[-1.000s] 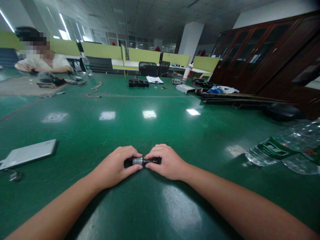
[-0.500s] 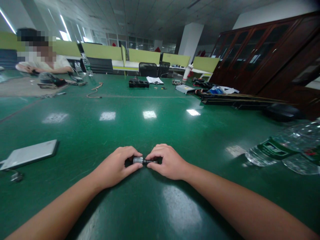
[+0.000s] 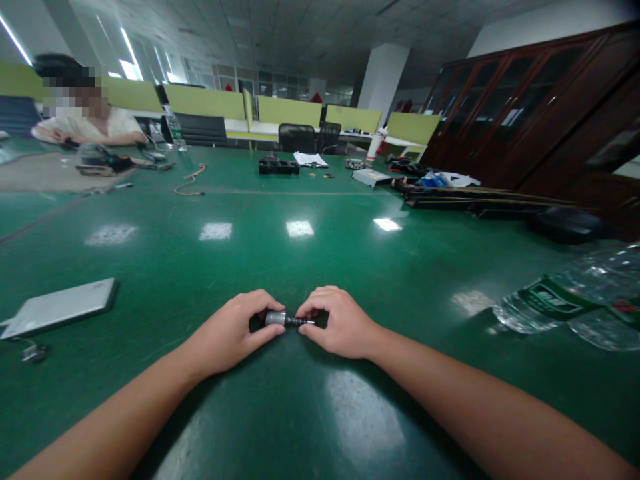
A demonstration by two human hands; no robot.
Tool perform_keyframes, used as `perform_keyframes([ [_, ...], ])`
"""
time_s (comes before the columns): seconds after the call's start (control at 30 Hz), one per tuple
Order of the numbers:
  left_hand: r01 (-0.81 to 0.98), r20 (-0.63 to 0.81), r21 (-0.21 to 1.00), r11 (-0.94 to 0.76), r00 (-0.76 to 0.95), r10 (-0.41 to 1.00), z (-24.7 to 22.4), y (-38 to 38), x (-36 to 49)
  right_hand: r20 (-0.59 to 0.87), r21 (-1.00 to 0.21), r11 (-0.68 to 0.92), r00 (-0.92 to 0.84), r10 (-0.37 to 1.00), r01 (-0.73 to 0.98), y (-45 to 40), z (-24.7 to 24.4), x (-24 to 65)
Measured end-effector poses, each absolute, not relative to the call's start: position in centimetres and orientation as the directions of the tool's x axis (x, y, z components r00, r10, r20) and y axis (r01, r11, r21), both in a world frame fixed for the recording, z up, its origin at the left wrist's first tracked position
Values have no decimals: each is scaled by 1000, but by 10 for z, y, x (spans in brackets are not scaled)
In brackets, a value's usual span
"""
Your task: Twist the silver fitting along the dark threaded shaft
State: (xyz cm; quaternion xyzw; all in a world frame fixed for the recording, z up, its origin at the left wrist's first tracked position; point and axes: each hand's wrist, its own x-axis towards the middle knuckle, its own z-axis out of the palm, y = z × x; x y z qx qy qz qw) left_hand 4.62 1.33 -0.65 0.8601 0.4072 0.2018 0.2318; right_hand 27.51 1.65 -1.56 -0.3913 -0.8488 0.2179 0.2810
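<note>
Low over the green table [image 3: 260, 260], my left hand [image 3: 237, 328] pinches a small silver cylinder with a dark ridged shaft [image 3: 277, 319] between thumb and fingers. The piece lies level, its thin shaft pointing right. At that shaft, my right hand [image 3: 340, 323] has its thumb and fingertips closed around the dark section. A thin bright tip shows inside the curl of the right fingers. The cylinder's left end is partly hidden in my left hand.
A flat silver-grey device [image 3: 63, 308] with a small metal part [image 3: 34, 353] beside it lies to the left. Clear water bottles [image 3: 545, 300] lie at right. Farther off are a black tray [image 3: 279, 166], a cord [image 3: 190, 181], long dark strips [image 3: 480, 200] and a seated person [image 3: 90, 127].
My right fingertips have slid slightly right along the shaft, so more of its dark ridged part shows. My left hand has stayed nearly still on the cylinder.
</note>
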Motion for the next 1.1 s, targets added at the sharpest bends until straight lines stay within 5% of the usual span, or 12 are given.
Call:
perform_keyframes([
  [0.43, 608, 156, 577, -546, 574, 804, -4, 16, 44, 272, -589, 530, -468, 841, 610, 19, -18, 277],
  [0.7, 684, 150, 566, -459, 462, 874, -5, 18, 43, 251, -575, 362, -263, 932, 734, 26, -20, 285],
  [1.1, 671, 163, 569, -475, 474, 865, -6, 17, 42, 244, -574, 408, -327, 913, 710, 24, -19, 281],
])
